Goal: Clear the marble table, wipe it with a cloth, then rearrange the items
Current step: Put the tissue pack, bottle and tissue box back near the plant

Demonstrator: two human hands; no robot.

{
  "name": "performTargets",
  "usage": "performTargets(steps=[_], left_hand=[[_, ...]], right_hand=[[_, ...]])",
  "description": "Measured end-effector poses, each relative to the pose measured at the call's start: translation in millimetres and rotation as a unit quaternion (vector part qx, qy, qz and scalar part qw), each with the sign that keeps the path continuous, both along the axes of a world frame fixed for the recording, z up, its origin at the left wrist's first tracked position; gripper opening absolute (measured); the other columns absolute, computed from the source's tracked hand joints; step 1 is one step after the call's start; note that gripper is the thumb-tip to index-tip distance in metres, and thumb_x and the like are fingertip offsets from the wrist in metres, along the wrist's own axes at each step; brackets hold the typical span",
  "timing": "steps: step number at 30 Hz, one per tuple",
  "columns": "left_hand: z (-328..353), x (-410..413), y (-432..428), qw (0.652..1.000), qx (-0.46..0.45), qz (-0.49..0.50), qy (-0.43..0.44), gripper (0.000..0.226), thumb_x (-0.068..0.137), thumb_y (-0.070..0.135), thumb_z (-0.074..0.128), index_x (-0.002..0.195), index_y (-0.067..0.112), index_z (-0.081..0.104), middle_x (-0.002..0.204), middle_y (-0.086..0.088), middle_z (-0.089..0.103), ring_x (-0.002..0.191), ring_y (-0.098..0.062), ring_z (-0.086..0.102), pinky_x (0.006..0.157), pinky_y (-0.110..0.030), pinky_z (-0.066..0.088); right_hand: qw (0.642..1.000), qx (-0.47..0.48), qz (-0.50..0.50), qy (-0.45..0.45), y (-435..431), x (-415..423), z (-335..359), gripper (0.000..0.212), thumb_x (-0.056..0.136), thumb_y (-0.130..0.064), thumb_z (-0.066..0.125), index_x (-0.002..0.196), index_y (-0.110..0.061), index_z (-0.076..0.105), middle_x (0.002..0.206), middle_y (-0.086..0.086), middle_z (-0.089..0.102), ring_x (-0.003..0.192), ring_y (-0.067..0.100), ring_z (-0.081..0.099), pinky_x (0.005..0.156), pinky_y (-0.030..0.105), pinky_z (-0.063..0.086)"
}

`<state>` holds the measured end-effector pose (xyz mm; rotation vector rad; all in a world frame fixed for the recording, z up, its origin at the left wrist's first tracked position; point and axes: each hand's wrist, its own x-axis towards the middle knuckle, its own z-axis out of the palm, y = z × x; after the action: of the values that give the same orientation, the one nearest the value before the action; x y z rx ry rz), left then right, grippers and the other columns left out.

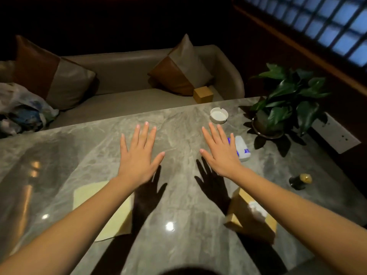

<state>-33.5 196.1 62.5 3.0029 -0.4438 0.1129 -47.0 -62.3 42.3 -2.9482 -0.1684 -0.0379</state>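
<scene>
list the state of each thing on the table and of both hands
left hand, open, fingers spread, holding nothing
right hand, open, fingers spread, holding nothing
marble table, not yet cleared
ashtray, upright, looks empty
white packet, lying flat, partly behind the right hand
yellow cloth, spread flat, under the left forearm
tissue box, upright, tissue sticking out
potted plant, upright
candle holder, standing, lit or not unclear

Dim room, hard light from overhead.
The left hand (139,153) and right hand (220,153) throw sharp black shadows (149,197) on the table (178,124) just behind them, toward the wrists. White glare spots (170,226) shine nearer the elbows; an orange reflection (35,167) lies far left of the left hand. A window (327,22) glows blue beyond the right hand. Edges bend and soften.
</scene>
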Motion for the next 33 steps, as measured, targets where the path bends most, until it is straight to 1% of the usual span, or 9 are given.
performTargets(steps=[3, 7, 11, 13, 15, 22, 26, 30, 33], left_hand=[[-10.5, 1.0, -58.5, 1.0, -0.004, -0.006, 0.025, 0.08, 0.079, 0.066, -0.002, 0.149, 0.027, -0.012, 0.158, 0.003, -0.018, 0.144, -0.017, -0.019, 0.112, -0.049, -0.014], [-34.1, -2.2, -130.6, 0.995, -0.049, 0.003, 0.084, 0.075, 0.092, 0.061, 0.02, 0.148, 0.026, -0.015, 0.157, 0.005, -0.021, 0.144, -0.017, -0.019, 0.114, -0.051, -0.011], [-52.5, -0.5, -180.2, 0.994, -0.036, 0.006, 0.106, 0.078, 0.087, 0.066, 0.012, 0.147, 0.027, -0.017, 0.155, 0.006, -0.023, 0.144, -0.018, -0.018, 0.114, -0.052, -0.01], [-56.6, 6.2, -201.4, 0.993, -0.02, 0.01, 0.12, 0.076, 0.09, 0.063, 0.017, 0.148, 0.026, -0.016, 0.157, 0.004, -0.021, 0.145, -0.018, -0.018, 0.114, -0.052, -0.009], [-61.1, 14.6, -223.7, 0.994, 0.001, 0.001, 0.109, 0.079, 0.083, 0.066, 0.006, 0.148, 0.026, -0.015, 0.158, 0.003, -0.019, 0.145, -0.019, -0.017, 0.113, -0.052, -0.01], [-89.4, 35.4, -285.0, 0.987, 0.033, -0.029, 0.156, 0.083, 0.077, 0.068, 0.0, 0.144, 0.025, -0.022, 0.157, 0.001, -0.021, 0.144, -0.02, -0.021, 0.113, -0.051, -0.012], [-104.7, 43.8, -297.8, 0.979, 0.066, -0.028, 0.192, 0.079, 0.092, 0.059, 0.028, 0.15, 0.021, -0.009, 0.158, -0.001, -0.016, 0.145, -0.022, -0.018, 0.114, -0.052, -0.009], [-119.7, 54.8, -305.7, 0.976, 0.002, 0.001, 0.216, 0.078, 0.089, 0.053, 0.045, 0.149, 0.018, 0.01, 0.157, -0.003, 0.016, 0.145, -0.024, 0.012, 0.115, -0.049, 0.012], [-130.5, 66.1, -314.9, 0.943, -0.159, 0.055, 0.287, 0.07, 0.081, 0.031, 0.062, 0.14, 0.015, 0.028, 0.138, -0.007, 0.046, 0.125, -0.027, 0.045, 0.099, -0.042, 0.04]], right_hand=[[1.0, -0.013, 0.003, 0.02, -56.5, 0.0, -12.2, 0.071, 0.09, -0.06, 0.011, 0.154, -0.028, 0.0, 0.161, -0.003, -0.01, 0.147, 0.02, -0.014, 0.115, 0.055, -0.004], [0.997, -0.04, -0.01, 0.069, -129.0, -4.0, -38.1, 0.066, 0.098, -0.054, 0.026, 0.153, -0.027, 0.001, 0.162, -0.001, -0.009, 0.148, 0.023, -0.01, 0.115, 0.059, 0.0], [0.994, -0.031, -0.032, 0.103, -178.9, 1.9, -55.4, 0.076, 0.087, -0.063, 0.007, 0.153, -0.026, 0.0, 0.162, 0.0, -0.01, 0.148, 0.022, -0.011, 0.114, 0.058, -0.002], [0.992, -0.028, -0.037, 0.116, -195.3, 4.9, -61.0, 0.07, 0.095, -0.058, 0.019, 0.153, -0.026, -0.001, 0.162, 0.001, -0.01, 0.148, 0.023, -0.012, 0.115, 0.057, -0.002], [0.992, -0.026, -0.03, 0.116, -207.0, 6.4, -66.2, 0.067, 0.099, -0.05, 0.029, 0.153, -0.025, -0.001, 0.162, 0.002, -0.01, 0.148, 0.023, -0.012, 0.115, 0.058, -0.001], [0.989, -0.037, 0.014, 0.14, -224.5, 24.4, -87.4, 0.069, 0.099, -0.048, 0.031, 0.153, -0.025, -0.005, 0.161, -0.001, -0.014, 0.148, 0.023, -0.009, 0.116, 0.058, 0.001], [0.989, -0.014, 0.034, 0.144, -230.7, 41.1, -96.7, 0.066, 0.1, -0.046, 0.032, 0.154, -0.021, 0.002, 0.162, 0.0, -0.006, 0.149, 0.022, -0.004, 0.117, 0.052, 0.001], [0.987, 0.018, 0.028, 0.156, -230.7, 53.7, -111.0, 0.067, 0.099, -0.044, 0.034, 0.153, -0.017, 0.005, 0.162, 0.0, -0.001, 0.149, 0.022, 0.0, 0.116, 0.052, 0.007], [0.986, 0.019, 0.028, 0.164, -232.5, 59.9, -120.1, 0.069, 0.098, -0.041, 0.038, 0.153, -0.014, 0.006, 0.162, 0.002, 0.006, 0.148, 0.023, 0.008, 0.115, 0.053, 0.014]])
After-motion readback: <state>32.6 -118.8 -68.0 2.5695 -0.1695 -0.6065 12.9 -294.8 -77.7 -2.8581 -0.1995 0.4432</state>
